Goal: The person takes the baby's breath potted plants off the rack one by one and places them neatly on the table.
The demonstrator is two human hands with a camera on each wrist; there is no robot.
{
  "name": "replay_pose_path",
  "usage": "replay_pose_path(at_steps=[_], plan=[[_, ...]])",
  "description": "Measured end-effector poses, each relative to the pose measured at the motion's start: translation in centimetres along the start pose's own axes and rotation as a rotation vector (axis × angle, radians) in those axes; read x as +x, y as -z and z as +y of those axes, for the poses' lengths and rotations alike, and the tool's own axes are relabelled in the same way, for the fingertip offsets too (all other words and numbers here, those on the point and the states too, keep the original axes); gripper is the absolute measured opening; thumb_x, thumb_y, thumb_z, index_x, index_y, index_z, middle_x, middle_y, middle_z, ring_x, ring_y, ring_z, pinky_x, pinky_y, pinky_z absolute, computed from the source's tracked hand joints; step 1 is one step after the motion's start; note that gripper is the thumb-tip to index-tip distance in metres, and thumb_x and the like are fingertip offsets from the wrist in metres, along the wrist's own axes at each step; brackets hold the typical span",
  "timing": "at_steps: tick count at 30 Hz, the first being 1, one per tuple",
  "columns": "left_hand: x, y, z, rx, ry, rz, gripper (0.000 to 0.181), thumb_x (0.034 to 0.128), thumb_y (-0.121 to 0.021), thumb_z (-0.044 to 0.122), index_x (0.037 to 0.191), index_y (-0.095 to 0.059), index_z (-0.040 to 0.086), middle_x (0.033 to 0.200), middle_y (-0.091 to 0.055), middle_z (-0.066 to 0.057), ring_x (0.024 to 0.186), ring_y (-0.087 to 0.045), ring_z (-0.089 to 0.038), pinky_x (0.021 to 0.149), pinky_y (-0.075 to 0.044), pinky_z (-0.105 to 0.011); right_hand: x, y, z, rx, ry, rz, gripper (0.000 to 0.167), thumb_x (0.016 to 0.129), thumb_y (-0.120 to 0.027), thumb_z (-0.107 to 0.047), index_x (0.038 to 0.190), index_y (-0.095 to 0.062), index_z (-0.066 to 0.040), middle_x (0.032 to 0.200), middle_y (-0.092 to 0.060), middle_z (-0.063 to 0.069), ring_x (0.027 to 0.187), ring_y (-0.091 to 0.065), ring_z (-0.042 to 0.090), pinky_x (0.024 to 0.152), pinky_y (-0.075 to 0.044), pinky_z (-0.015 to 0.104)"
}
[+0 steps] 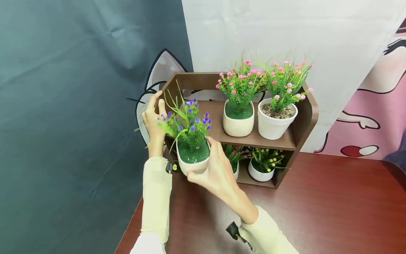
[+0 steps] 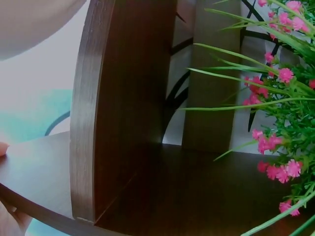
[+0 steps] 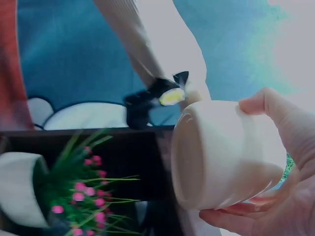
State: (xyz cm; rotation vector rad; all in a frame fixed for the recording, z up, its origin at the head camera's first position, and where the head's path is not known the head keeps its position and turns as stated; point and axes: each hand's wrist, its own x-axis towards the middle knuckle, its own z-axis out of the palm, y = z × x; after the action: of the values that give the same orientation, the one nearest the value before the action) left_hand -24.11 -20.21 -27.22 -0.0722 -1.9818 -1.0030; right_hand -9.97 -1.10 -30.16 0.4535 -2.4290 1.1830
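Right hand: thumb and fingers curled round opposite sides of the held pot, gripping it; the right hand (image 1: pixel 219 169) comes in from the lower right.
Left hand: pinching the shelf's left side panel, thumb inside and fingers outside; the left hand (image 1: pixel 154 123) is near the top compartment, beside the flowers.
Held pot: cream and smooth, with rounded corners; the held pot (image 1: pixel 191 168) is in the air above the tabletop (image 1: pixel 333 201), in front of the left part of the shelf (image 1: pixel 203 116).
In the held pot: a flat green filling, thin grassy leaves and small purple flowers (image 1: pixel 191 123); the right wrist view shows its plain base.
Top compartment: at the right, a cream pot (image 1: pixel 238 123) with green filling and pink flowers, just beside a white pot (image 1: pixel 273 127) with pebbles (image 1: pixel 279 112), grass and pink flowers.
Lower compartment: a small pot (image 1: pixel 235 171) with reddish-pink flowers, partly hidden by the right hand; to its right, a round white bowl (image 1: pixel 261 174) with yellow flowers.
Shelf: dark brown, two levels, standing on the reddish-brown tabletop.
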Motion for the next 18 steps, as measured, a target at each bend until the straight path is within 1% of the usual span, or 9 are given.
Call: replay_pose_path(at_steps=[3,4,6,10,12,14,18], plan=[[0.0,0.1,-0.2,0.013,0.012,0.001,0.030,0.0950,-0.049,0.027,0.120,-0.064,0.023,0.118,-0.063,0.005,0.101,-0.059,-0.023,0.086,-0.041,-0.037,-1.7,-0.2,0.8,0.001,0.008,-0.009,0.094,0.055,-0.077,-0.036,0.134,-0.037,-0.004,0.122,-0.049,0.009,0.097,-0.054,0.021,0.074,-0.047,0.037],[0.0,0.1,-0.2,0.016,0.011,0.005,0.029,0.0945,-0.050,0.027,0.120,-0.064,0.024,0.118,-0.063,0.006,0.101,-0.059,-0.023,0.086,-0.042,-0.037,-2.3,-0.3,1.0,-0.003,0.006,-0.009,0.094,0.054,-0.077,-0.036,0.134,-0.037,-0.004,0.122,-0.049,0.008,0.098,-0.054,0.020,0.074,-0.047,0.037],[0.1,0.0,-0.4,0.023,-0.014,0.026,0.028,0.0937,-0.052,0.026,0.119,-0.065,0.022,0.117,-0.063,0.005,0.100,-0.061,-0.025,0.084,-0.043,-0.038,-3.5,-0.4,1.7,-0.001,0.006,-0.007,0.095,0.054,-0.078,-0.037,0.133,-0.038,-0.003,0.123,-0.049,0.009,0.100,-0.054,0.019,0.074,-0.048,0.038],[0.2,-0.2,-0.4,0.011,-0.030,0.041,0.028,0.0930,-0.052,0.023,0.117,-0.066,0.021,0.116,-0.064,0.007,0.102,-0.060,-0.019,0.085,-0.043,-0.036,-6.0,-0.4,3.4,0.017,0.002,-0.011,0.094,0.053,-0.080,-0.037,0.131,-0.039,-0.002,0.124,-0.048,0.009,0.101,-0.054,0.019,0.076,-0.048,0.039],[0.3,-0.3,-0.4,-0.001,-0.028,0.044,0.027,0.0922,-0.053,0.021,0.116,-0.067,0.021,0.116,-0.064,0.008,0.104,-0.059,-0.015,0.087,-0.042,-0.033,-7.5,-0.3,4.8,0.033,-0.012,-0.021,0.095,0.052,-0.081,-0.035,0.130,-0.039,-0.003,0.124,-0.048,0.008,0.101,-0.055,0.020,0.078,-0.048,0.040],[0.3,-0.3,-0.4,-0.009,-0.021,0.045,0.028,0.0913,-0.053,0.018,0.115,-0.067,0.021,0.115,-0.063,0.011,0.105,-0.058,-0.010,0.088,-0.042,-0.031,-9.2,-0.3,6.5,0.030,-0.045,-0.027,0.096,0.051,-0.082,-0.033,0.131,-0.039,-0.004,0.124,-0.048,0.007,0.102,-0.055,0.020,0.078,-0.048,0.040],[0.3,-0.4,-0.3,-0.021,-0.016,0.052,0.030,0.0897,-0.053,0.014,0.114,-0.068,0.022,0.114,-0.063,0.014,0.103,-0.059,-0.008,0.088,-0.042,-0.030,-12.9,-0.3,10.4,0.004,-0.129,-0.018,0.099,0.049,-0.084,-0.027,0.132,-0.038,-0.003,0.124,-0.049,0.009,0.106,-0.053,0.023,0.083,-0.046,0.043]])
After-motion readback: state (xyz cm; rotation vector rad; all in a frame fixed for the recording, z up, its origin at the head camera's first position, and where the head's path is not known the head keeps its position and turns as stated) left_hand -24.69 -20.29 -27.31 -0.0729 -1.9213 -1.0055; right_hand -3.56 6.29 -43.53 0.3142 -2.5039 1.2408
